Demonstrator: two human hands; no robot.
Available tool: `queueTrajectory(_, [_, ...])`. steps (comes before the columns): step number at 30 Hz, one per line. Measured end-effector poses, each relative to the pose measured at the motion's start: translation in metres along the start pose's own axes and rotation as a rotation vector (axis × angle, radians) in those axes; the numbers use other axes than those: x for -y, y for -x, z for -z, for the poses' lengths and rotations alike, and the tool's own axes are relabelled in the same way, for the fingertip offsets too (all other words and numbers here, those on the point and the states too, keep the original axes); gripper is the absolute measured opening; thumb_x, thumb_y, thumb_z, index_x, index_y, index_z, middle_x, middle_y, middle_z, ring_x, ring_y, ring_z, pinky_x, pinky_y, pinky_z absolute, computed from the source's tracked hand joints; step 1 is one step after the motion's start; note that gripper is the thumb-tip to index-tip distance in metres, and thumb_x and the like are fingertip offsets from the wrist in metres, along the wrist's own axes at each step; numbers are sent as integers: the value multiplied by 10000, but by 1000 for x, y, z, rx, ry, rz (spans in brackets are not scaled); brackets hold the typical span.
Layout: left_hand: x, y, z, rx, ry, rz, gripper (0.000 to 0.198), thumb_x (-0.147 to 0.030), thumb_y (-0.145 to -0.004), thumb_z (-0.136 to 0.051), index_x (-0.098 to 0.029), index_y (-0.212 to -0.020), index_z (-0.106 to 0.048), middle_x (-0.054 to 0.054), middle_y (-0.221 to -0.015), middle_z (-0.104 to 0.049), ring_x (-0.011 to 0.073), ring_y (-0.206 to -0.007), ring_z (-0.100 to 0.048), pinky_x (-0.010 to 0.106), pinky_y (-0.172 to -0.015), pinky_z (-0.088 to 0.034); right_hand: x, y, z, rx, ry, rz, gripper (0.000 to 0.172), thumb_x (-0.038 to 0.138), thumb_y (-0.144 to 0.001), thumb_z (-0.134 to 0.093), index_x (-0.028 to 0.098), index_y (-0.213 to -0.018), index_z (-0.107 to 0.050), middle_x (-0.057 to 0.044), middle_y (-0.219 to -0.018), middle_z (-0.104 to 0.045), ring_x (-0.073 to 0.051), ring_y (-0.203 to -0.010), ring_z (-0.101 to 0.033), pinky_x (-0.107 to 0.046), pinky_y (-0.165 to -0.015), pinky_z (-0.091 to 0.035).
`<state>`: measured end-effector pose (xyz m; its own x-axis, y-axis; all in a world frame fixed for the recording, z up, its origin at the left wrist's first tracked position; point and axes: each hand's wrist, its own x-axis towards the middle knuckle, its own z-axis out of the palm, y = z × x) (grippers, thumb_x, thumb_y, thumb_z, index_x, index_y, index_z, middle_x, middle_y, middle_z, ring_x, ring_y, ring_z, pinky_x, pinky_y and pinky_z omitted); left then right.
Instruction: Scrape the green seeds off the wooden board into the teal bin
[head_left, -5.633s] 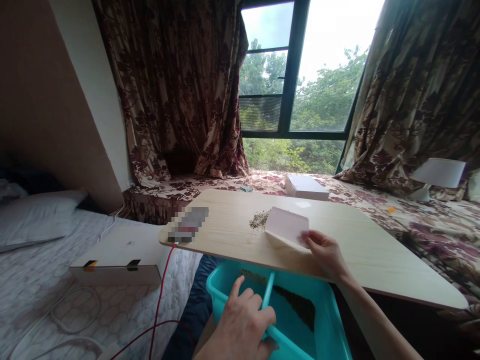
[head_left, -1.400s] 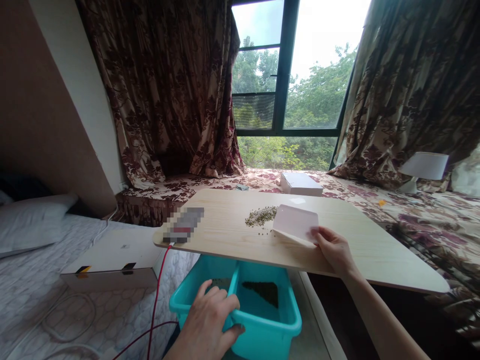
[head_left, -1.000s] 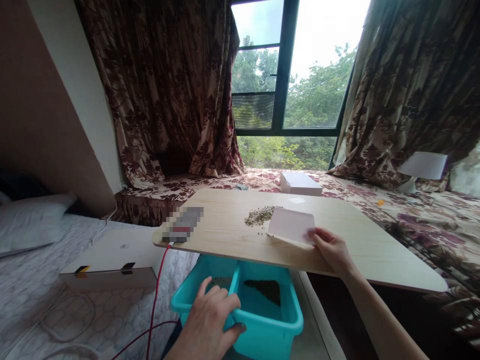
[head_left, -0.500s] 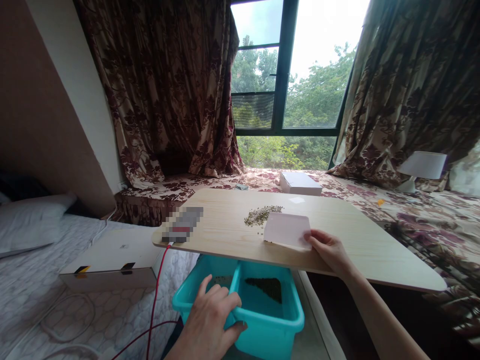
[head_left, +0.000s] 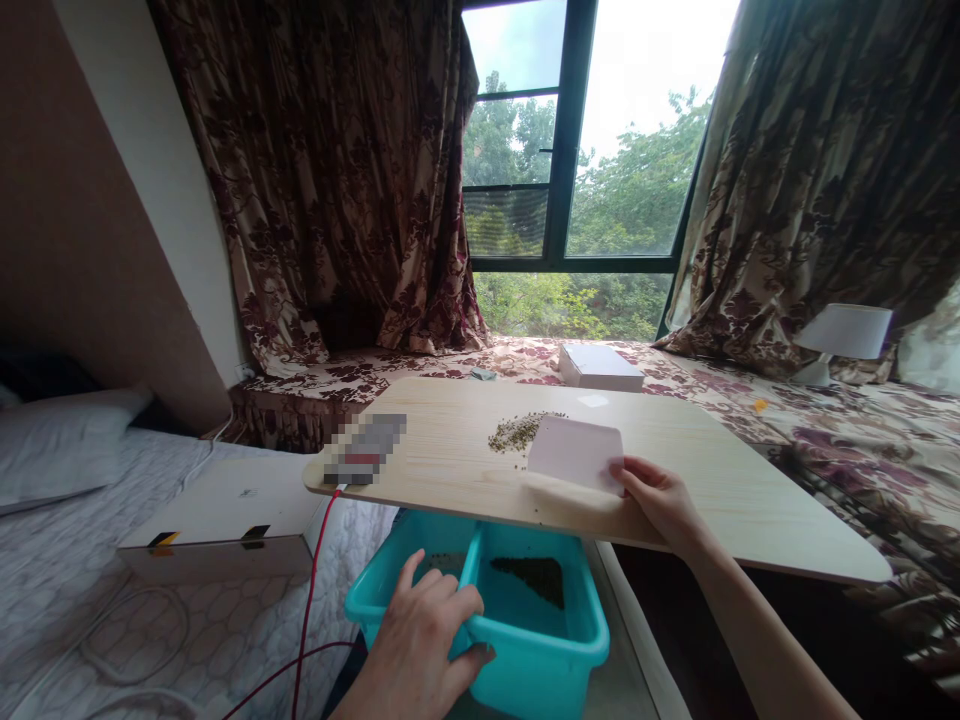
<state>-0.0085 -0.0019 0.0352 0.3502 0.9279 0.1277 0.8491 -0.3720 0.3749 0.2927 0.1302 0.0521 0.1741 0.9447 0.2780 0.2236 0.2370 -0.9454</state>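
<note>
My right hand (head_left: 656, 497) pinches the right corner of a thin white card (head_left: 576, 455) between thumb and fingers. The card is tilted over the wooden tabletop, covering part of a pile of small greenish-brown grains (head_left: 514, 432). A few grains lie loose nearer the front edge. Below that edge, my left hand (head_left: 429, 625) is closed over the divider and front rim of a two-part turquoise bin (head_left: 540, 635), index finger stretched over the left compartment. Dark grains (head_left: 529, 578) lie in the right compartment; a scattering shows in the left one, partly hidden by my fingers.
A blurred-out device (head_left: 367, 452) with a red cable (head_left: 311, 590) lies on the left end of the tabletop (head_left: 720, 480). A white box (head_left: 225, 510) rests on the bed at left. Behind the table are another white box (head_left: 601, 366) and a lamp (head_left: 844, 335).
The card's far edge has risen slightly and the card has tilted, with my right hand barely shifting. A loose grain now shows near the table's front edge. My left hand stays put.
</note>
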Motion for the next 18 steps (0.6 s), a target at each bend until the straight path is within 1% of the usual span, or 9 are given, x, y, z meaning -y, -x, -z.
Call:
queueTrajectory(3, [0,0,0,5,-1,4,169,-212,-753,-716,-238,-817,-562,-49,-810,-584,178,-874,-561,510,-1079,-154,-1,-4,-7,-50,10,2,302,431,-621,-712,183,-787,-760,-48,-726,-745,-172,-585,-623,-275,-536,-498])
queueTrajectory(9, [3,1,1,16,-7,5,169,-206,-752,-723,-233,-819,-570,-50,-800,-584,174,-863,-563,506,-1075,-159,-1,-10,-23,-6,27,32,247,390,-645,-672,186,-759,-752,-45,-738,-748,-193,-666,-654,-276,-573,-505])
queueTrajectory(13, [3,1,1,6,-6,15,152,-203,-759,-711,-239,-823,-577,-51,-800,-589,177,-873,-566,507,-1080,-150,-5,-12,-25,19,50,47,245,386,-660,-660,187,-770,-751,-45,-797,-756,-195,-696,-660,-278,-606,-506])
queueTrajectory(18, [4,1,-1,2,-5,16,148,-204,-757,-708,-243,-826,-583,-49,-794,-583,177,-872,-567,507,-1084,-142,-7,-12,-22,46,83,63,251,387,-657,-663,177,-763,-753,-53,-787,-753,-196,-693,-656,-278,-613,-500])
